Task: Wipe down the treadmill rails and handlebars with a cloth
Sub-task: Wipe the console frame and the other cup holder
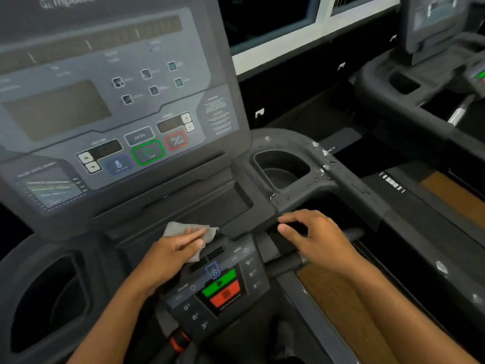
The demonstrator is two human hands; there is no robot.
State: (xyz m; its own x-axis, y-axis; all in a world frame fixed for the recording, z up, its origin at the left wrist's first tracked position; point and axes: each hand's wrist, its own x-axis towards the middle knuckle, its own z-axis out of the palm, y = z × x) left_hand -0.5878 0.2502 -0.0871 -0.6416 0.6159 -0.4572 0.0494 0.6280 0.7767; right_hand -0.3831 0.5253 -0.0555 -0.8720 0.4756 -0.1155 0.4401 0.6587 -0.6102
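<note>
Here, left hand (174, 248) flat on grey cloth (175, 228), right hand (317, 237) loose near wet-rimmed cup holder (288, 143).

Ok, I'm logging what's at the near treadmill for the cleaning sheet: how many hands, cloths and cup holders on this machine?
Hands: 2, left hand and right hand
Cloths: 1, the grey cloth under the left hand
Cup holders: 2, left cup holder and right cup holder
Total: 5
</note>
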